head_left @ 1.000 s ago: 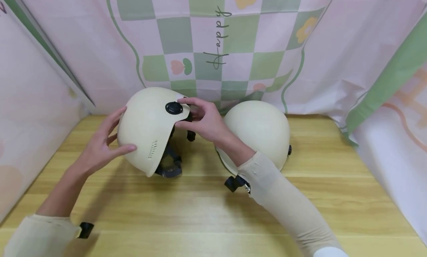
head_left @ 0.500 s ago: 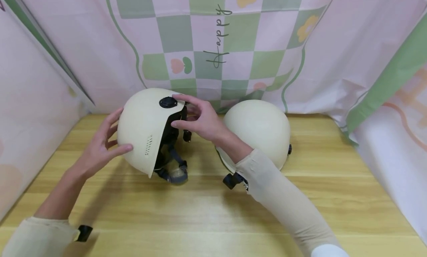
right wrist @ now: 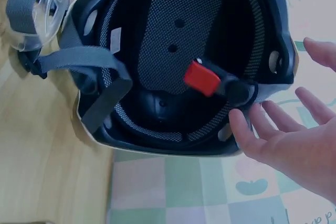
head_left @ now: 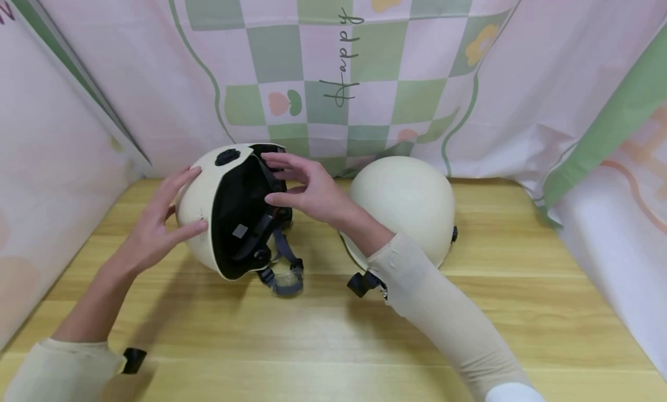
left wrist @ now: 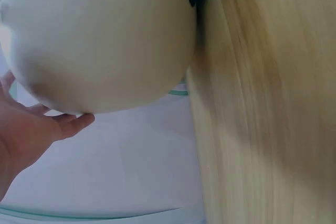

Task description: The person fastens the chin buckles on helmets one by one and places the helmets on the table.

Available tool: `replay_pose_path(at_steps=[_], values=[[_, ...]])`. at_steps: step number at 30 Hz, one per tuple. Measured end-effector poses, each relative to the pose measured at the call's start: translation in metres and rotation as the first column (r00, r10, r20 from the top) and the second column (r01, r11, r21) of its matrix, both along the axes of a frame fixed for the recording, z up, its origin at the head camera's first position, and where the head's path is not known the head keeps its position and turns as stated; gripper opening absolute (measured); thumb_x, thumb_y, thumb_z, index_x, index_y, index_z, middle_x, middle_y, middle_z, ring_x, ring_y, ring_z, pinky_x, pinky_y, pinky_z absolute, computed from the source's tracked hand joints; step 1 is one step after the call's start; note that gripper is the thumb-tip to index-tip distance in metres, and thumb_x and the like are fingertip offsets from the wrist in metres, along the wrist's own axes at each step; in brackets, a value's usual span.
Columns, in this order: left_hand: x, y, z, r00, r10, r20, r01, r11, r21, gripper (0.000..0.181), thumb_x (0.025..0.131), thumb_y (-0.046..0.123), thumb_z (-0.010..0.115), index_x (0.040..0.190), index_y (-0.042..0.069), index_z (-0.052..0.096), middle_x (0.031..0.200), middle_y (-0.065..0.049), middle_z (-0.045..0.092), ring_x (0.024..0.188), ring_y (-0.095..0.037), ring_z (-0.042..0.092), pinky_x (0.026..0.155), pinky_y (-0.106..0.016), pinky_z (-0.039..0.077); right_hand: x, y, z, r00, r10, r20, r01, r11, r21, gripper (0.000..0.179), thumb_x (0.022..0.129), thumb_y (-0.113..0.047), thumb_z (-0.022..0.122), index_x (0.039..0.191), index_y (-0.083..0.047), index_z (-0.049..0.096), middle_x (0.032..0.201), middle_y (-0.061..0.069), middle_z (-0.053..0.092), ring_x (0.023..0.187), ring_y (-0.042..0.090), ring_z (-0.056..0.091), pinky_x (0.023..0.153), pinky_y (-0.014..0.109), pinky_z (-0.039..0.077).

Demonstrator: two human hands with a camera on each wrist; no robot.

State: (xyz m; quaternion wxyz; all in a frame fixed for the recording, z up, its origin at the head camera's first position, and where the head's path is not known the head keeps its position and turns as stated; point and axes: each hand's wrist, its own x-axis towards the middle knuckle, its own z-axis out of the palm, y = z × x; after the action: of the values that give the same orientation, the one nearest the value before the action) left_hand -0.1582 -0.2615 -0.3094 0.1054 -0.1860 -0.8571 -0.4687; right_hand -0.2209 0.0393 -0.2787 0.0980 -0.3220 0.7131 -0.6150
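A cream helmet [head_left: 234, 208] is on the table [head_left: 323, 344], near its far left corner, tipped so that the black hollow side faces the right edge. The left hand [head_left: 160, 223] rests against the outside of the shell with fingers and thumb spread, the thumb on the near side. The right hand [head_left: 312, 194] is at the far rim of the hollow, fingers spread and slightly bent; whether its fingertips touch the rim or the strap there, I cannot tell.

A black disc [head_left: 227, 157] is fixed to the shell, and a small white label [head_left: 240, 231] shows inside. A grey chin strap [head_left: 288, 287] hangs out toward the near edge, and the right wrist view shows a red buckle [right wrist: 202, 78] inside. A second cream helmet [head_left: 403, 208] sits dome up near the far edge, partly behind the right sleeve [head_left: 443, 309]. A checked cloth [head_left: 375, 48] hangs behind the table.
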Motion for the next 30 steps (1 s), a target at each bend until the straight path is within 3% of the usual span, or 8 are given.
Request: replay_pose_path(at_steps=[7, 10, 12, 14, 20, 30], values=[[0.000, -0.002, 0.001, 1.000, 0.003, -0.019, -0.004, 1.000, -0.014, 0.082, 0.091, 0.003, 0.071, 0.163, 0.018, 0.034, 0.167, -0.013, 0.026, 0.149, -0.036, 0.023, 0.108, -0.078, 0.027, 0.000, 0.007, -0.010, 1.000, -0.003, 0.012, 0.002, 0.999, 0.045, 0.062, 0.097, -0.001, 0.070, 0.154, -0.005, 0.047, 0.155, 0.016, 0.049, 0.138, 0.034, 0.052, 0.110, 0.043, 0.048], [0.000, -0.002, 0.002, 0.999, 0.013, -0.051, -0.013, 1.000, -0.006, 0.083, 0.090, 0.002, 0.071, 0.163, 0.016, 0.035, 0.165, -0.013, 0.032, 0.148, -0.031, 0.028, 0.118, -0.059, 0.027, 0.000, 0.011, -0.016, 1.000, -0.007, 0.013, 0.006, 0.996, 0.090, 0.059, 0.098, -0.002, 0.071, 0.152, -0.004, 0.049, 0.151, 0.018, 0.053, 0.134, 0.036, 0.055, 0.107, 0.042, 0.050], [-0.001, -0.003, 0.005, 0.997, 0.025, -0.071, -0.025, 1.000, 0.000, 0.083, 0.089, 0.001, 0.072, 0.162, 0.014, 0.035, 0.164, -0.013, 0.035, 0.148, -0.029, 0.030, 0.119, -0.044, 0.027, -0.001, 0.013, -0.021, 1.000, -0.014, 0.013, 0.012, 0.993, 0.121, 0.056, 0.097, -0.002, 0.071, 0.150, -0.003, 0.052, 0.148, 0.019, 0.055, 0.131, 0.038, 0.057, 0.104, 0.042, 0.052], [-0.002, -0.004, 0.007, 0.996, 0.045, -0.080, -0.046, 0.999, 0.001, 0.084, 0.089, 0.002, 0.073, 0.163, 0.013, 0.034, 0.164, -0.013, 0.035, 0.149, -0.029, 0.031, 0.118, -0.037, 0.026, -0.001, 0.015, -0.026, 1.000, -0.027, 0.008, 0.025, 0.987, 0.158, 0.054, 0.096, -0.002, 0.072, 0.147, -0.002, 0.054, 0.145, 0.021, 0.057, 0.128, 0.040, 0.059, 0.101, 0.041, 0.055], [-0.003, -0.011, 0.014, 0.995, 0.097, -0.031, -0.097, 0.995, 0.005, 0.089, 0.091, 0.008, 0.074, 0.166, 0.016, 0.026, 0.166, -0.018, 0.030, 0.152, -0.036, 0.026, 0.123, -0.058, 0.017, 0.000, 0.017, -0.039, 0.999, -0.047, -0.013, 0.049, 0.964, 0.260, 0.055, 0.091, 0.002, 0.075, 0.143, 0.002, 0.057, 0.136, 0.027, 0.061, 0.119, 0.042, 0.065, 0.092, 0.037, 0.059], [-0.001, -0.024, 0.018, 0.988, 0.156, 0.022, -0.155, 0.987, -0.029, 0.091, 0.095, 0.009, 0.072, 0.167, 0.021, 0.018, 0.161, -0.031, 0.031, 0.149, -0.048, 0.027, 0.115, -0.073, 0.019, 0.006, 0.021, -0.060, 0.998, 0.007, -0.056, 0.015, 0.925, 0.380, 0.054, 0.089, 0.004, 0.074, 0.141, 0.004, 0.057, 0.128, 0.028, 0.063, 0.111, 0.040, 0.069, 0.089, 0.036, 0.060]])
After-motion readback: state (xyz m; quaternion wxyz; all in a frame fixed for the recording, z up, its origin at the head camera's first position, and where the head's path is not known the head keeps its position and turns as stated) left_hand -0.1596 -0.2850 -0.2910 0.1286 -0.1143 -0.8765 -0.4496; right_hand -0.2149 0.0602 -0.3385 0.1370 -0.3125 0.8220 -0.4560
